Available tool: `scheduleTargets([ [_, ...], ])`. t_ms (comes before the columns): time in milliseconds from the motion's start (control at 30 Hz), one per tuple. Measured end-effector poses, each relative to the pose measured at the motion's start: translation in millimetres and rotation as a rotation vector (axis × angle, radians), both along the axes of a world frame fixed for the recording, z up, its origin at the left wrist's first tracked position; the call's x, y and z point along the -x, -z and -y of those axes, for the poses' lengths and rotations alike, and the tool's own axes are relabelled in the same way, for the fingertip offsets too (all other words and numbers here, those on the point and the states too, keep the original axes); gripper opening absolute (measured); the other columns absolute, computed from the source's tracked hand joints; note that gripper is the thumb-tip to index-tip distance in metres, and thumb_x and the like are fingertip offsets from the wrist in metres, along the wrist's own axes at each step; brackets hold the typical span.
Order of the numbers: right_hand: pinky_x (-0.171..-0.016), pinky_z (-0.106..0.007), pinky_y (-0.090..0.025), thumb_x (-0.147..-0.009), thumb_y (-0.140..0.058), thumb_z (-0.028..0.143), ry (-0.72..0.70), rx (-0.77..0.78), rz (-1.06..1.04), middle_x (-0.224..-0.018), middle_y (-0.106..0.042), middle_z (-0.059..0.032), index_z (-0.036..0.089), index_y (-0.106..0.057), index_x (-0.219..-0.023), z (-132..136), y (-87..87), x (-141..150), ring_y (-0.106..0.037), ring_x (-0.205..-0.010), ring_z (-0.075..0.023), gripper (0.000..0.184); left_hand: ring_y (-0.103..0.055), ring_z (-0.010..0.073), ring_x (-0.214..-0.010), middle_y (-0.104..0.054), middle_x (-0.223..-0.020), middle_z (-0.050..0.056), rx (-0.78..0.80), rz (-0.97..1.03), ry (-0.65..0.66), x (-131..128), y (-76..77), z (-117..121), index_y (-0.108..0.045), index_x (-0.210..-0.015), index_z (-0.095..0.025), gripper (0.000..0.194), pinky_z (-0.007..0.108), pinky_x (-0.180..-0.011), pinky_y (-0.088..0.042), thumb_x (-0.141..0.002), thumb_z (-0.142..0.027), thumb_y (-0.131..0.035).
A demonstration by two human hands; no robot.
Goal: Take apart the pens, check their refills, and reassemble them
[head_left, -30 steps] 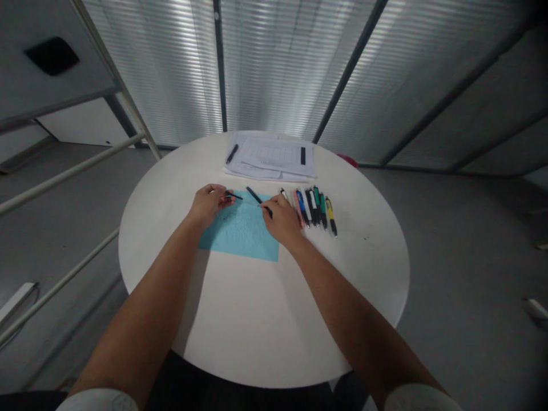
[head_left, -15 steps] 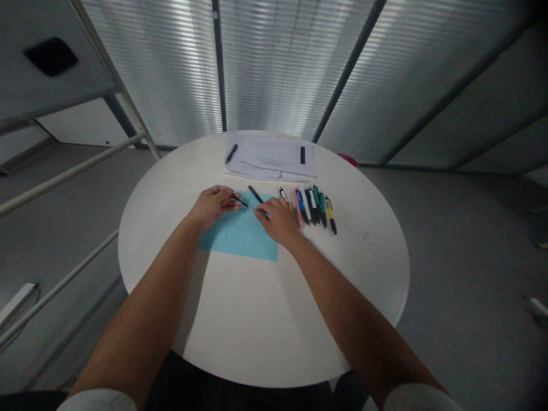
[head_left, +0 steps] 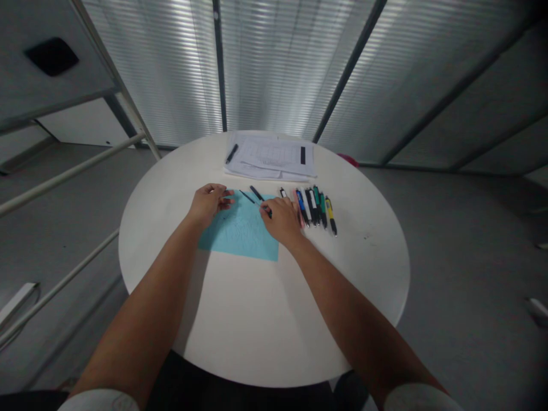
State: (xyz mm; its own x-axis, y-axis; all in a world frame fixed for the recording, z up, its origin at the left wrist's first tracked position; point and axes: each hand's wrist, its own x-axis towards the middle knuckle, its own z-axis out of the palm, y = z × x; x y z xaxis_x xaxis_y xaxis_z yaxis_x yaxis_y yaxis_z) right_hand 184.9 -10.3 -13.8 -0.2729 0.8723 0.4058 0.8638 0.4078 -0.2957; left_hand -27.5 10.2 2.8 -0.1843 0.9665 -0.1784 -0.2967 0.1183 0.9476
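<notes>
My right hand (head_left: 280, 218) is closed on a dark pen barrel (head_left: 256, 193). From the same fingertips a thin dark pen refill (head_left: 247, 197) sticks out to the upper left, close beside the barrel. My left hand (head_left: 209, 204) is over the left edge of a light-blue sheet (head_left: 244, 240), its fingers loosely bent and apart, with nothing visible in them. Both pen parts are above the sheet's upper half. Just right of my right hand lies a row of several pens (head_left: 314, 206) with white, pink, blue, black, green and yellow bodies.
A stack of printed papers (head_left: 268, 157) lies at the far side of the round white table (head_left: 240, 319), with a black pen (head_left: 232, 153) on its left part. Metal rails (head_left: 72, 166) run along the left. A ribbed translucent partition (head_left: 274, 68) stands behind the table.
The thin refill has passed from my left hand to my right fingertips. My left hand has let go and drawn back a little to the left.
</notes>
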Motion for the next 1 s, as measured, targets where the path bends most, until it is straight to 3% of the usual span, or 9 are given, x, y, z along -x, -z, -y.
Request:
scheduleTargets([
  [267,-0.09,-0.042,-0.031,-0.091,-0.055,0.027,-0.014,0.008,0.014,-0.096,-0.069,-0.0068,0.024,-0.07,-0.096,0,-1.0,1,-0.053,-0.099,-0.027,0.016,-0.046,0.0091,-0.041,-0.057,-0.054,0.001,-0.122,-0.274,0.037,0,5.9,-1,-0.06,-0.068,-0.016,0.019,0.022,-0.04,-0.033,-0.079,-0.027,-0.07],
  [367,-0.089,-0.041,-0.031,-0.091,-0.054,0.027,-0.013,0.0,-0.034,-0.095,-0.068,-0.0069,0.024,-0.069,-0.1,1,-2.8,1,-0.053,-0.099,-0.026,0.018,-0.044,0.0079,-0.041,-0.06,-0.059,0.002,-0.15,-0.263,0.074,-1,3.0,2,-0.062,-0.069,-0.016,0.017,0.022,-0.039,-0.029,-0.078,-0.027,-0.072],
  [500,-0.087,-0.038,-0.031,-0.094,-0.052,0.033,-0.065,-0.002,-0.084,-0.093,-0.068,-0.0049,0.023,-0.067,-0.107,3,-7.7,2,-0.054,-0.098,-0.0241,0.022,-0.049,0.0085,-0.047,-0.067,-0.072,0.005,-0.127,-0.244,0.242,-7,-6.5,11,-0.065,-0.079,-0.016,0.016,0.021,-0.042,-0.032,-0.078,-0.029,-0.073],
  [700,-0.087,-0.037,-0.032,-0.096,-0.051,0.042,-0.195,0.004,-0.102,-0.093,-0.069,-0.0041,0.025,-0.067,-0.106,6,-10.5,3,-0.054,-0.097,-0.0229,0.026,-0.049,0.009,-0.047,-0.067,-0.07,0.005,-0.116,-0.255,0.446,-19,-17.7,22,-0.064,-0.081,-0.016,0.015,0.021,-0.042,-0.031,-0.077,-0.027,-0.074],
  [1000,-0.086,-0.035,-0.036,-0.098,-0.048,0.039,-0.275,0.029,-0.144,-0.093,-0.069,-0.0045,0.023,-0.068,-0.097,4,-10.6,3,-0.055,-0.095,-0.0212,0.026,-0.046,0.0081,-0.047,-0.064,-0.064,0.004,-0.141,-0.306,0.455,-20,-18.7,24,-0.064,-0.07,-0.015,0.015,0.022,-0.043,-0.03,-0.077,-0.025,-0.074],
])
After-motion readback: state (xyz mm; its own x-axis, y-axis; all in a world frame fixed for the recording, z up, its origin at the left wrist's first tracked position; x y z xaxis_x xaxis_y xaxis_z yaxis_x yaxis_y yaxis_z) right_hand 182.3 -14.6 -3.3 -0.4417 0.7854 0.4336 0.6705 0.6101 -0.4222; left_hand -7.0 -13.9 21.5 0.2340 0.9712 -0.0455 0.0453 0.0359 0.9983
